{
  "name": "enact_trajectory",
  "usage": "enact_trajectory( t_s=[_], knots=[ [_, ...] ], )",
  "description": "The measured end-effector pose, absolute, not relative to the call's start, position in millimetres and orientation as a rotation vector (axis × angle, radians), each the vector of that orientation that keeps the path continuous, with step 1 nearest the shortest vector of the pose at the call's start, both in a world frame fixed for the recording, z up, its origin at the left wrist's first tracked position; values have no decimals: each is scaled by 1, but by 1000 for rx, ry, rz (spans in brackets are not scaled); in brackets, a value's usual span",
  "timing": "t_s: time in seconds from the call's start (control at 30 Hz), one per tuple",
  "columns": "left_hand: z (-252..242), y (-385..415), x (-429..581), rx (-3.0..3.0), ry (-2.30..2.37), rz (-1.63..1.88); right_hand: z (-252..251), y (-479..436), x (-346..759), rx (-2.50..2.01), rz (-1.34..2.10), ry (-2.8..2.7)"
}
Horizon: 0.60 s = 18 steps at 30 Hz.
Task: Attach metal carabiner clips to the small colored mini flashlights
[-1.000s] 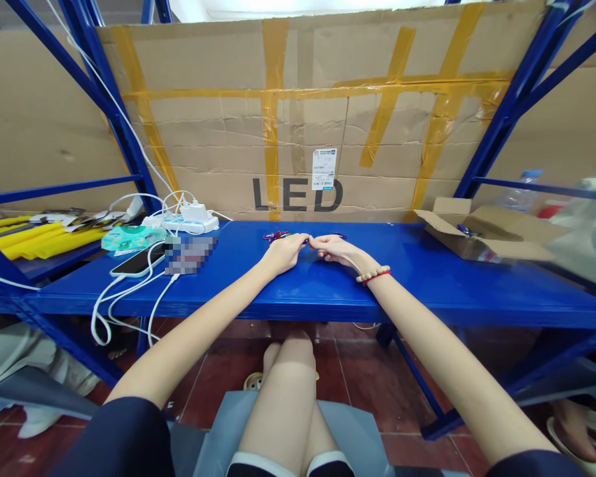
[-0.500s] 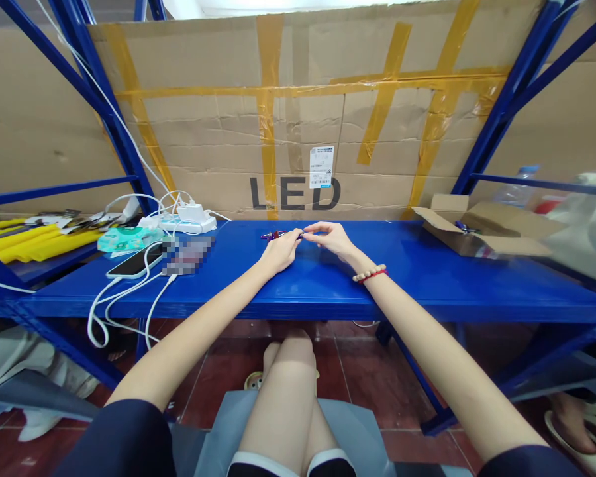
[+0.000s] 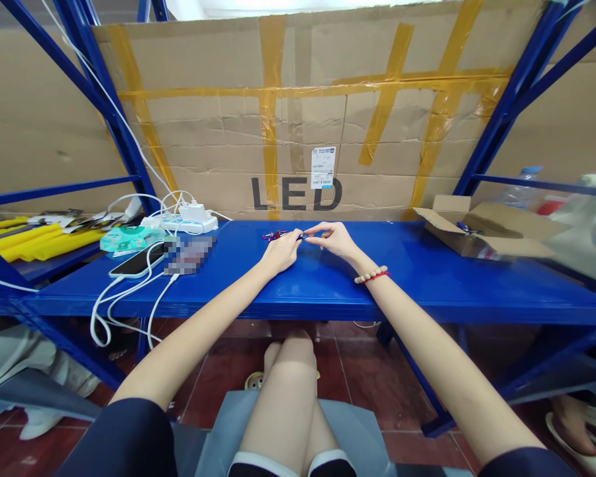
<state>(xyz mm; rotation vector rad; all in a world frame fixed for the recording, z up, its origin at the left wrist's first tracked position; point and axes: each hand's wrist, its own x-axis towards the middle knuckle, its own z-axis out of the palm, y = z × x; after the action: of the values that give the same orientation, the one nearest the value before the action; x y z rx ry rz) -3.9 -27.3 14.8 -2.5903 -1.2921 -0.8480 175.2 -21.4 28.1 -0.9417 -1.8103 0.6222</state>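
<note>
Over the blue table (image 3: 328,285), my left hand (image 3: 282,253) is closed around a slim, dark, shiny object (image 3: 273,236) with purple and red parts; its kind is too small to make out. One end sticks out to the left past my knuckles, and a small dark tip shows on the right between the two hands. My right hand (image 3: 332,240), with a bead bracelet on the wrist, pinches at that tip with thumb and forefinger. Most of the object is hidden behind my left fingers.
An open cardboard box (image 3: 477,232) with small items stands on the right. On the left are a phone (image 3: 138,262) on a white cable, a teal packet (image 3: 129,238) and a white power strip (image 3: 206,224). A large cardboard sheet (image 3: 218,146) closes off the back.
Both hands keep nearly the same place and grip. The whole view has shifted very slightly.
</note>
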Motion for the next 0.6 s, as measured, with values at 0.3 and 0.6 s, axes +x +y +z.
enact_trajectory(
  t_s=[0.3, 0.6],
  knots=[
    [16, -29, -3, -2582, -1285, -822, 24, -15, 177, -932, 608, -1816],
    [16, -29, -3, -2552, -1312, -780, 22, -12, 178, -863, 567, -1836]
  ],
)
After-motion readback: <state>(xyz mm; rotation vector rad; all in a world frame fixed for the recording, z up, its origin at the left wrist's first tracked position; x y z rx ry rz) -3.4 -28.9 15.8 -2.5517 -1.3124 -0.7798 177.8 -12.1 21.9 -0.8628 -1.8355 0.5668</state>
